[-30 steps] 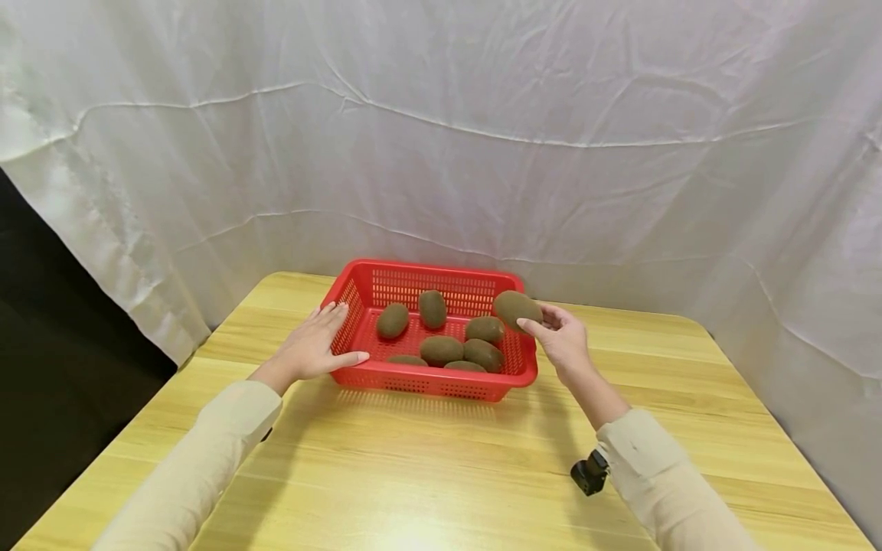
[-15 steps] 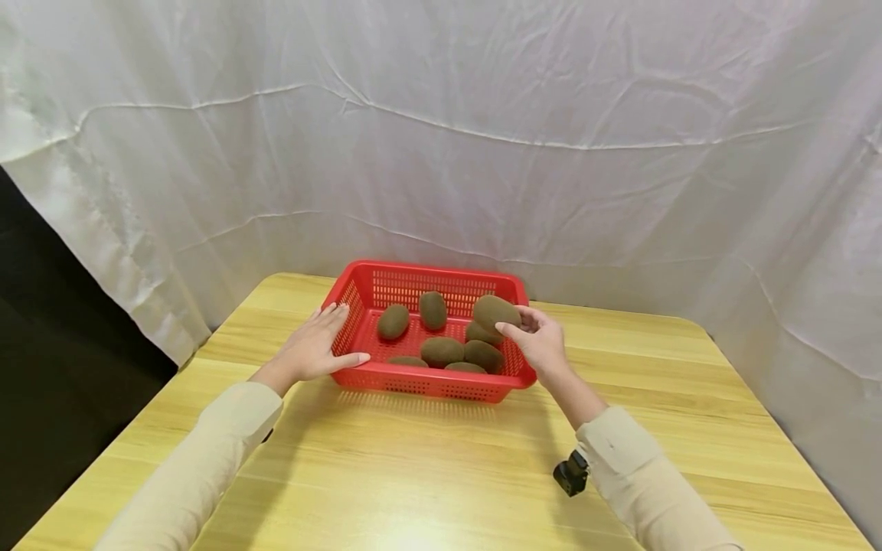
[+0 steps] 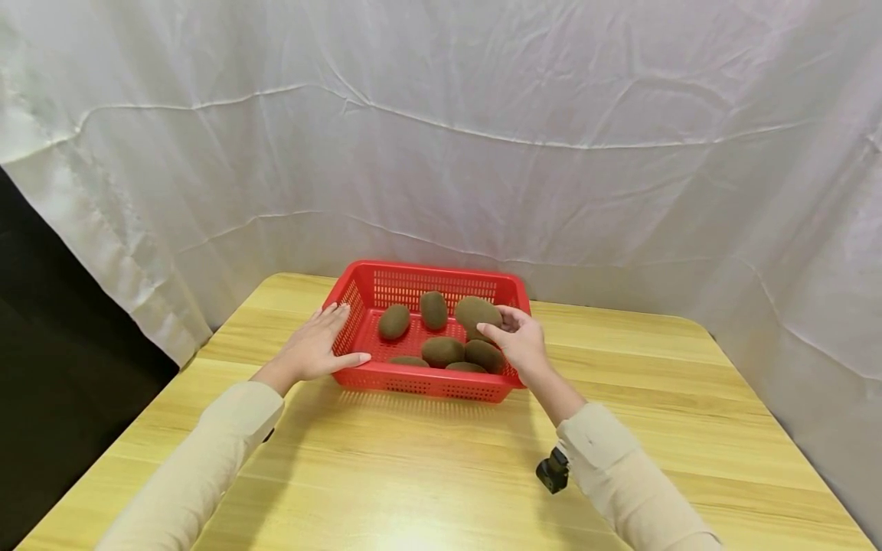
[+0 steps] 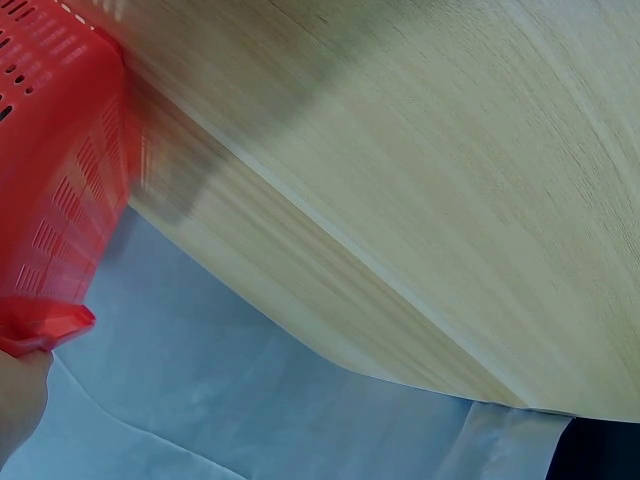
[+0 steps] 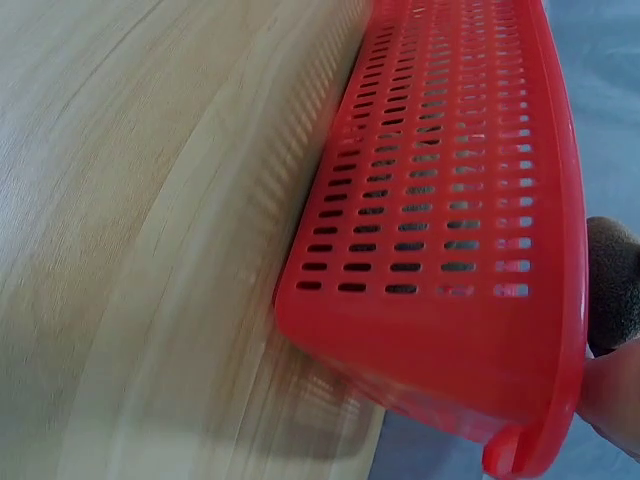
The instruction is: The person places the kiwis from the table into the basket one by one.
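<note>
A red slotted plastic basket point(image 3: 427, 380) stands on the wooden table. My left hand point(image 3: 311, 344) rests on its left rim with straight, spread fingers. Over the right part of the basket my right hand point(image 3: 521, 342) pinches a brown fuzzy kiwi point(image 3: 477, 314) between thumb and fingers. That kiwi overlaps another one behind it in the head view. Several more kiwis lie inside, among them one at the left point(image 3: 394, 322) and one at the back point(image 3: 434, 310). In the right wrist view the held kiwi point(image 5: 612, 285) shows just past the basket's rim.
The wooden table point(image 3: 413, 467) runs forward to a white cloth backdrop point(image 3: 441, 153). Black fabric point(image 3: 62, 367) hangs off the table's left side. A small black camera point(image 3: 553, 470) sits under the right sleeve point(image 3: 620, 474).
My right hand has moved left with the kiwi, from over the basket's right rim to above its right inside. My left hand has stayed on the rim.
</note>
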### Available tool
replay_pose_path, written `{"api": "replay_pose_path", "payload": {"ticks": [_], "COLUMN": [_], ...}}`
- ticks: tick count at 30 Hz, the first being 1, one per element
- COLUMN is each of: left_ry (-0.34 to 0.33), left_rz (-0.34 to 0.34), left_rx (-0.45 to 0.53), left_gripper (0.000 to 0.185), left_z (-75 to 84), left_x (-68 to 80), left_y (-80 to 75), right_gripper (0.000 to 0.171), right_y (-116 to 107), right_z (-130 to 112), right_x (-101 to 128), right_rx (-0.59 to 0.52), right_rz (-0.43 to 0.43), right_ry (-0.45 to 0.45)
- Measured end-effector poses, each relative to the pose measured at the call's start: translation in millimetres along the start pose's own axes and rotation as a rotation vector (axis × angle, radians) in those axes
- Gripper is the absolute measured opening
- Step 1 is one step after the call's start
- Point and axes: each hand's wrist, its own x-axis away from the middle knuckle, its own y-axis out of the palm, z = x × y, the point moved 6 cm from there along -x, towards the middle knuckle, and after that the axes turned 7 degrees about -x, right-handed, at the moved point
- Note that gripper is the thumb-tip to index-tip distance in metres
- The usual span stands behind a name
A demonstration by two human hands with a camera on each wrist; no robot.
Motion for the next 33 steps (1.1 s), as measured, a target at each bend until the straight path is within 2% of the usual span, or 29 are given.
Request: {"api": "replay_pose_path", "payload": {"ticks": [22, 33], "left_ry": [0.019, 0.002], "left_rz": [-0.017, -0.046], "left_rx": [-0.023, -0.006], "left_gripper": [0.106, 0.11], "left_z": [-1.3, -0.5], "left_x": [-0.7, -0.4], "left_y": [1.4, 0.9], "right_gripper": [0.04, 0.042], "right_y": [38, 56], "right_z": [5, 3], "right_x": [1, 2], "right_rx": [-0.027, 0.048], "right_rz": [-0.029, -0.087], "right_ry": [0.011, -0.047]}}
